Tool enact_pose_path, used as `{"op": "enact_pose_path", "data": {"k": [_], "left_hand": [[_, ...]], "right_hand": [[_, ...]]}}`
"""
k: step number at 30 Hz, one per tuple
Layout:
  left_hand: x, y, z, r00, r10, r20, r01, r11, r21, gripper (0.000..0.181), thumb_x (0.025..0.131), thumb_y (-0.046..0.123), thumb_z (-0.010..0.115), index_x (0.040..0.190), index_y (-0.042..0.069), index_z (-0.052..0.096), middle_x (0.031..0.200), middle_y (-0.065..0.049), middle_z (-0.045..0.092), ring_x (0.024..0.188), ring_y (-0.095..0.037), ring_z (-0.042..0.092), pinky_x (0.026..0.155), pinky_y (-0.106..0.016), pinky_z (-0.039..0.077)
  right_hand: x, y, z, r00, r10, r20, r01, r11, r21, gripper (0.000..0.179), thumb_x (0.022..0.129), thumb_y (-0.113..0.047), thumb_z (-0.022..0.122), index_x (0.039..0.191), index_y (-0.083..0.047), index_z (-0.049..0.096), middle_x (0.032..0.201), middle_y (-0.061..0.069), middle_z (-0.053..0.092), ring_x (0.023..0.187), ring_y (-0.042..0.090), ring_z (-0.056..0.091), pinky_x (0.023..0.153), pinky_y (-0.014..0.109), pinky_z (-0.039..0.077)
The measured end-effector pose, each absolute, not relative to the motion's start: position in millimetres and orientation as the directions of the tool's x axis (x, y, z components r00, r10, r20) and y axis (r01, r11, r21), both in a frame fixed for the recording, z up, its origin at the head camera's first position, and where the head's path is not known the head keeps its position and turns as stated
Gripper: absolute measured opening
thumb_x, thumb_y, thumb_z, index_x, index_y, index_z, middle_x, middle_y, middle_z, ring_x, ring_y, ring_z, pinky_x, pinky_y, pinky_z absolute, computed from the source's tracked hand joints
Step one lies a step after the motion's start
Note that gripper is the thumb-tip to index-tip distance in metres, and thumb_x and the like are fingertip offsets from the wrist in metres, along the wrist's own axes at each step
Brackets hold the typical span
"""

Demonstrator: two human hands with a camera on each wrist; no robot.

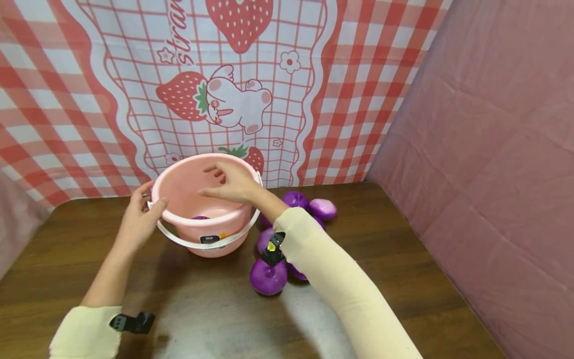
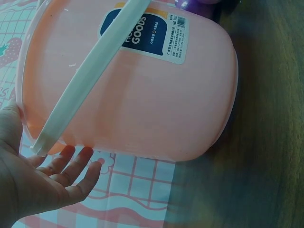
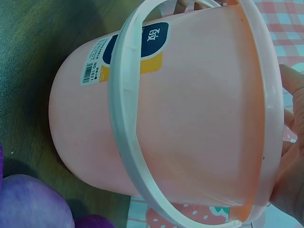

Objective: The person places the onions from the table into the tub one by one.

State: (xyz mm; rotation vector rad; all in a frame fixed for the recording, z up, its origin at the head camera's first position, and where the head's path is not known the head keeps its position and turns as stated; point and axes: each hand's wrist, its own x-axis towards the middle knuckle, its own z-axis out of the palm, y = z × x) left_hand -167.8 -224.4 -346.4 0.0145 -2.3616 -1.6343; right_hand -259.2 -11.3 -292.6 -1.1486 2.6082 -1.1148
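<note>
A pink plastic bucket [image 1: 184, 182] stands at the back of the table, tilted a little toward me, its white handle [image 1: 186, 243] hanging down the front. My left hand [image 1: 141, 214] grips its left rim, thumb over the edge and fingers along the outside. Over the bucket's mouth, my right hand [image 1: 233, 184] reaches in with loosely bent, parted fingers and nothing in them. Low inside the bucket shows a bit of a purple thing [image 1: 200, 218], mostly hidden by the rim. Several purple onions [image 1: 269, 277] lie right of the bucket, partly hidden under my right forearm.
One onion with a pale side [image 1: 323, 209] lies farthest right in the group. Behind the wooden table [image 1: 202, 304] hangs a checked strawberry cloth [image 1: 358, 99]. A plain pink cloth [image 1: 493, 124] closes off the right side.
</note>
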Motion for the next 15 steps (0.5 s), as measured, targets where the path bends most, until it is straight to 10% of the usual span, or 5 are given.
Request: {"op": "enact_pose_path", "data": {"k": [15], "left_hand": [[-167.6, -225.9, -346.6, -0.969, -0.145, 0.202, 0.138, 0.365, 0.921, 0.062, 0.096, 0.021, 0.045, 0.146, -0.002, 0.016, 0.127, -0.034, 0.042, 0.080, 0.018, 0.044, 0.066, -0.003, 0.044]], "right_hand": [[-258.1, -7.7, -288.3, -0.715, -0.666, 0.213, -0.629, 0.480, -0.612, 0.053, 0.082, -0.032, 0.070, 0.125, -0.005, 0.054, 0.126, 0.014, 0.058, 0.110, 0.027, 0.058, 0.093, 0.027, 0.050]]}}
